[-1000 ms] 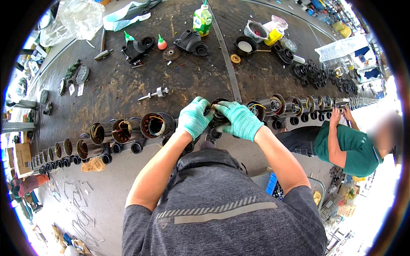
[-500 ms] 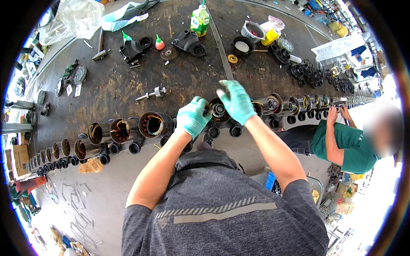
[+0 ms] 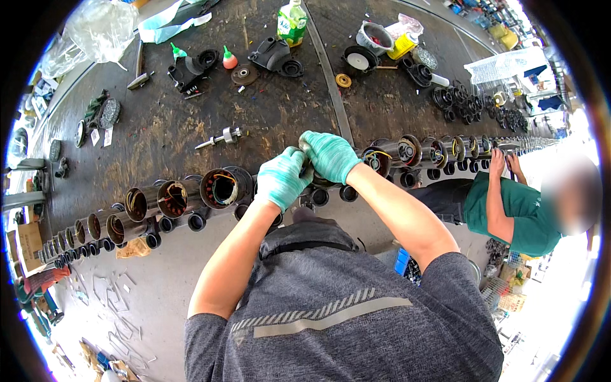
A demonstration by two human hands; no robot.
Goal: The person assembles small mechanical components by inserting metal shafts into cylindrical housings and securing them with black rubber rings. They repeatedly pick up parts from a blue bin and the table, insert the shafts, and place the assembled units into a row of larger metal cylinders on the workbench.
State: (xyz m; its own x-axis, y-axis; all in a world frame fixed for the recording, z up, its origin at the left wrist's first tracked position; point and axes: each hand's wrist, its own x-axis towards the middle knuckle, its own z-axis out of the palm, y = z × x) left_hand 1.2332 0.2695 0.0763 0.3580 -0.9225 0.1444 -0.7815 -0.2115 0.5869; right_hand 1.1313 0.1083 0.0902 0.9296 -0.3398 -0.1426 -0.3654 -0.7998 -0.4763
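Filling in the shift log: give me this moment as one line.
left hand: on motor housing | right hand: cupped over its top | housing row along bench edge | co-worker at right

Setting: assembly workshop. Evidence: scuffed dark wooden tabletop (image 3: 191, 127) across the upper frame; long row of cylindrical motor housings (image 3: 191, 197) with visible copper windings along its near edge; loose black cast parts (image 3: 273, 56), rings and a metal shaft (image 3: 219, 137) scattered above; small glue bottles (image 3: 229, 58) at upper centre; metal offcuts on the concrete floor (image 3: 121, 318), lower left.
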